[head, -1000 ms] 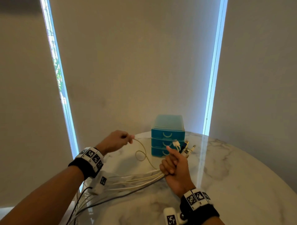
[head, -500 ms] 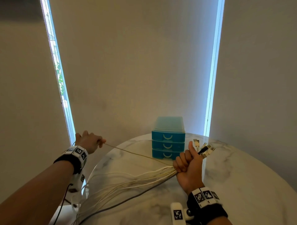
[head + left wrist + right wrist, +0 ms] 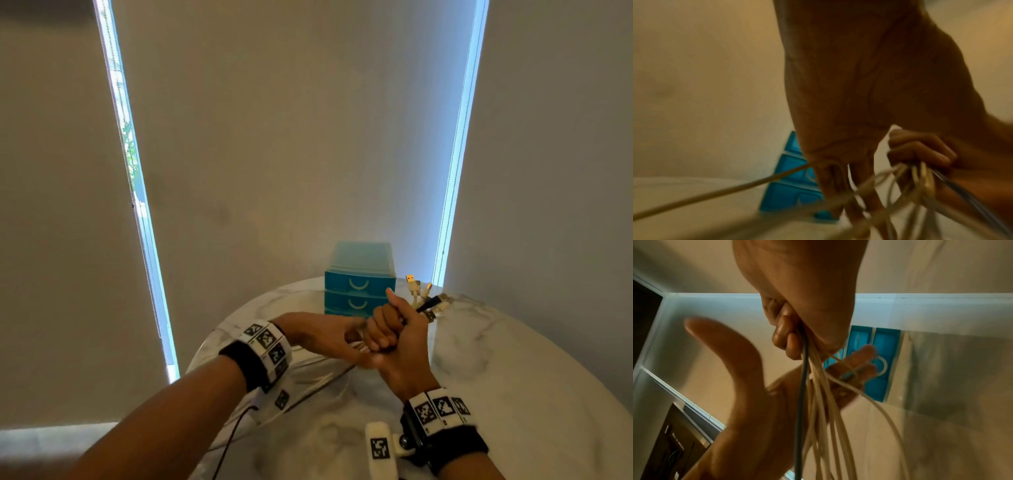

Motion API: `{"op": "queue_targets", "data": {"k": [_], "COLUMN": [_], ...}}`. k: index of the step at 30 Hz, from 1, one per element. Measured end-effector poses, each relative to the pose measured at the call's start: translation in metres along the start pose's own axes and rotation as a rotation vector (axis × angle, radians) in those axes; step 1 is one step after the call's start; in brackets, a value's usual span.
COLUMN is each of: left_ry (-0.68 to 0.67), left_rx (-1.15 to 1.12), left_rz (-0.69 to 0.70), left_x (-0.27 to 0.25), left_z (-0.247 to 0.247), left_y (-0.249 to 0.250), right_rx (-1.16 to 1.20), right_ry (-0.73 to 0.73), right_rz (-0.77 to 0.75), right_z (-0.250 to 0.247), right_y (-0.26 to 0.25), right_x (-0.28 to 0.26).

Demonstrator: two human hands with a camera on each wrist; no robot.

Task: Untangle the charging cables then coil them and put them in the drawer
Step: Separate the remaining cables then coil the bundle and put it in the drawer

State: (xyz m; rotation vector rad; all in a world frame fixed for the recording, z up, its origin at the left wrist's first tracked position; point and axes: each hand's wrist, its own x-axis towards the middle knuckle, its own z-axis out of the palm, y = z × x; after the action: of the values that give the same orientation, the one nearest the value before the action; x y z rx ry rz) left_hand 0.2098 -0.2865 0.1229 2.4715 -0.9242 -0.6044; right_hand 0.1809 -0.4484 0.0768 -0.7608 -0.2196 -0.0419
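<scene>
My right hand (image 3: 397, 329) grips a bundle of charging cables (image 3: 818, 402) in its fist, thumb up. Most are white and one is a dark cable (image 3: 801, 394). Their plugs (image 3: 416, 286) fan out above the fist. The slack (image 3: 318, 380) trails left across the marble table (image 3: 513, 377) and over its edge. My left hand (image 3: 325, 337) is up against the right fist, thumb spread wide. In the right wrist view a white cable (image 3: 869, 395) runs between its fairly straight fingers (image 3: 865, 352). The blue three-drawer unit (image 3: 359, 279) stands just behind both hands, its visible drawers closed.
The round table ends close on the left, below my left forearm. Drawn blinds (image 3: 274, 137) with bright window slits stand behind the drawer unit. A thin black lead (image 3: 233, 438) hangs from my left wristband.
My left hand, which had pulled one cable far out to the left, has come back to the right fist. The right hand kept its grip and rose slightly.
</scene>
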Motion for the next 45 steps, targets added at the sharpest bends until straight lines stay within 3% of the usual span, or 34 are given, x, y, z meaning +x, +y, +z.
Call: {"op": "queue_targets", "data": {"k": [3,9,14,19,22,25,29,31,34,36,37,39,41,45], "left_ry": [-0.15,-0.131,-0.206,-0.254,-0.173,-0.067,-0.081,-0.057,0.098,0.25,0.359,0.525,0.544,0.409], "left_rx": [0.122,0.018,-0.407,-0.387,-0.429,-0.319,-0.27,-0.137,0.223,0.298,0.238,-0.105,-0.314,0.022], "left_rz": [-0.042,-0.091,-0.133,-0.15,-0.15,-0.091,0.016,-0.016,-0.144,-0.181,-0.182,-0.209,-0.224,-0.2], "left_x": [0.009,-0.024,-0.067,-0.091,-0.102,-0.109,-0.126,-0.13,-0.121,-0.111,-0.106,-0.103,-0.108,-0.124], "left_z": [0.015,-0.009,-0.03,-0.035,-0.033,-0.03,-0.027,-0.019,0.002,0.014,0.017,0.018,0.016,0.014], "left_y": [0.005,-0.017,-0.049,-0.071,-0.096,-0.106,-0.102,-0.092,-0.072,-0.063,-0.062,-0.066,-0.069,-0.073], "right_rx": [-0.012,0.045,0.081,-0.003,-0.058,-0.141,-0.103,-0.116,-0.179,-0.194,-0.181,-0.125,-0.07,-0.071], "right_ry": [-0.024,-0.007,-0.041,-0.012,-0.009,0.002,0.032,0.055,0.042,0.03,0.028,0.033,0.046,0.065], "right_rz": [0.036,0.061,0.042,0.041,0.039,0.042,0.04,0.036,0.023,0.015,0.006,-0.013,-0.028,-0.062], "right_z": [-0.006,-0.011,-0.013,-0.007,-0.002,0.001,-0.004,-0.004,0.007,0.016,0.021,0.028,0.033,0.04], "right_y": [-0.012,-0.022,-0.042,-0.05,-0.056,-0.05,-0.056,-0.06,-0.059,-0.059,-0.06,-0.066,-0.073,-0.073], "right_x": [0.0,0.006,0.008,0.019,0.029,0.036,0.043,0.045,0.046,0.046,0.046,0.047,0.048,0.048]}}
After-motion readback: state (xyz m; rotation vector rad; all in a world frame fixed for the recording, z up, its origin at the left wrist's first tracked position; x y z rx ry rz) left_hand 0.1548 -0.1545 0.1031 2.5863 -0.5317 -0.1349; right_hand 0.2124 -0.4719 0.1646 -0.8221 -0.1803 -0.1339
